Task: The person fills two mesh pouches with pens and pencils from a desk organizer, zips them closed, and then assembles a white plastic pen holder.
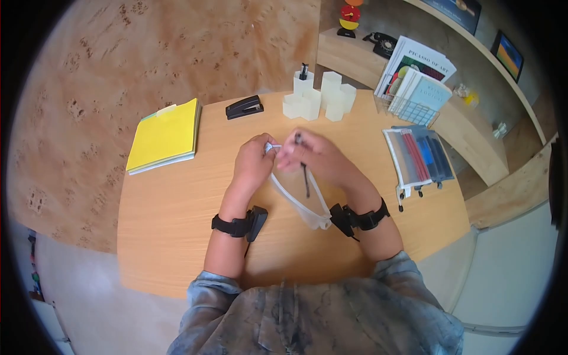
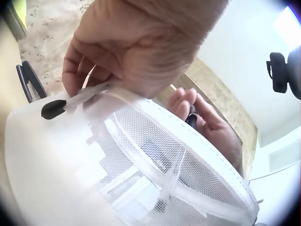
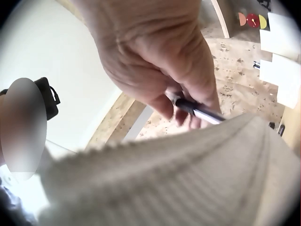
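My left hand (image 1: 254, 161) pinches the upper edge of a see-through mesh zip pouch (image 2: 211, 188) with a white border. A zipper pull (image 2: 53, 109) with a black tip dangles by the left fingers in the left wrist view. Just to the right, my right hand (image 1: 319, 155) grips a dark pen (image 3: 202, 113) between thumb and fingers. That pen overlaps the pouch in the head view, its lower end pointing down toward me. The pouch's opening gapes upward between both hands. In the right wrist view the pouch's near side fills the bottom, blurred.
A black stapler (image 1: 244, 107) and white hexagonal pen holders (image 1: 305, 103) stand at the table's back. Yellow-topped folders (image 1: 163, 139) lie left. Filled pencil pouches (image 1: 414, 155) lie right, before a wire rack (image 1: 408, 107) of books. A curved shelf runs behind.
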`<state>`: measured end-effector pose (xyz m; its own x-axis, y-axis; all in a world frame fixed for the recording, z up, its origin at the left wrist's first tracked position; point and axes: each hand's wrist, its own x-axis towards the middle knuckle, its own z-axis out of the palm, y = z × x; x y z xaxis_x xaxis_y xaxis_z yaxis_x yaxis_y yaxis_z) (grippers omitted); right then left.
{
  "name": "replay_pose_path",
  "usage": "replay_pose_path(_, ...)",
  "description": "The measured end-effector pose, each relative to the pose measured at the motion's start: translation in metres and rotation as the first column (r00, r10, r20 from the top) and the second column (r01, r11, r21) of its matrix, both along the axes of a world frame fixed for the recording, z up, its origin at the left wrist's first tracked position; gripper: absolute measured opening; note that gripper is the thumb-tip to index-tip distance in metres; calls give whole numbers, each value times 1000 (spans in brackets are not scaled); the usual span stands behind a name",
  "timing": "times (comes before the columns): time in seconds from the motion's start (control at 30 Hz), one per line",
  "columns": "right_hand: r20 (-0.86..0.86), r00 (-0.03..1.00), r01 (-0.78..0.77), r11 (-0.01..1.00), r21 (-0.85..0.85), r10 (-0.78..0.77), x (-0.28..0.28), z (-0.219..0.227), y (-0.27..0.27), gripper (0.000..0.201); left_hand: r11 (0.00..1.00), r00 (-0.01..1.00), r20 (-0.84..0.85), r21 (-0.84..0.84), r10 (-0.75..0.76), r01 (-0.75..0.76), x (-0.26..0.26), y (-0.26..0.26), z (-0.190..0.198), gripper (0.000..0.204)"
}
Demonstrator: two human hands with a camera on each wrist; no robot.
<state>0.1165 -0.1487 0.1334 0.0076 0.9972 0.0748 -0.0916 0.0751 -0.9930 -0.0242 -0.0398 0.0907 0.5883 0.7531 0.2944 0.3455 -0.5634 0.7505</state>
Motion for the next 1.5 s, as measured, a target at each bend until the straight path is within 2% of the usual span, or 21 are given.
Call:
replay_pose_path(0.1, 198, 973, -113, 993, -43, 119, 5, -23, 7, 16, 999, 997, 71, 39, 28, -30, -5, 3, 1, 10)
replay_pose_path(0.2, 475, 878, 5, 995, 101, -53, 9, -24, 5, 12, 997, 991, 121, 46, 49, -55, -11, 8, 0, 10)
replay_pose_path(0.3, 301, 946, 133, 991, -14, -123, 22, 2, 11, 10, 996, 992, 89, -21, 91, -89, -19, 11, 5, 9)
replay_pose_path(0.4, 421, 862, 248, 959, 134, -282, 69, 5, 49, 9, 997, 985, 156, -18, 70, -68, -23, 13, 3, 7)
replay_pose_path(0.47, 513, 760, 350, 916, 194, -399, 99, 11, 85, 11, 998, 983, 175, -12, 58, -56, -23, 12, 3, 7)
replay_pose_path(0.5, 583, 669, 385, 886, 260, -462, 119, 8, 107, 11, 999, 981, 187, -6, 53, -52, -22, 11, 3, 6)
replay_pose_path(0.53, 638, 568, 408, 851, 331, -521, 137, 4, 127, 11, 999, 980, 194, 0, 47, -48, -21, 11, 1, 6)
replay_pose_path(0.63, 795, 200, 481, 764, 429, -573, 161, 4, 172, 11, 998, 976, 214, 31, 41, -49, -21, 14, -5, 5)
replay_pose_path(0.73, 806, 58, 463, 732, 501, -589, 173, -6, 203, 22, 997, 974, 220, 52, 44, -56, -22, 14, -6, 6)
replay_pose_path(0.93, 892, 157, 486, 820, 303, -423, 193, -20, 231, 18, 998, 981, 191, 35, 44, -51, -25, 15, -5, 6)
replay_pose_path(1.03, 876, 205, 495, 819, 292, -436, 194, -21, 227, 17, 998, 978, 207, 45, 36, -47, -23, 17, -7, 7)
replay_pose_path(1.13, 837, 100, 513, 748, 421, -539, 192, -12, 219, 15, 998, 977, 210, 38, 37, -46, -23, 19, -6, 6)
replay_pose_path(1.2, 709, 203, 561, 674, 481, -675, 179, 15, 201, 13, 999, 978, 204, 26, 41, -47, -24, 18, -6, 5)
replay_pose_path(1.27, 487, 228, 448, 535, 716, -843, 150, 46, 170, 13, 999, 982, 185, 16, 47, -51, -24, 18, -6, 5)
replay_pose_path(1.33, 257, 532, 439, 522, 731, -807, 121, 73, 146, 12, 998, 983, 176, 9, 55, -58, -22, 18, -7, 6)
replay_pose_path(1.43, 343, 792, 278, 800, 532, -504, 60, 103, 91, 12, 998, 982, 181, 16, 60, -64, -22, 21, -10, 6)
replay_pose_path(1.5, 522, 823, 71, 952, 297, -224, 36, 104, 65, 13, 997, 978, 203, 37, 53, -62, -22, 23, -14, 7)
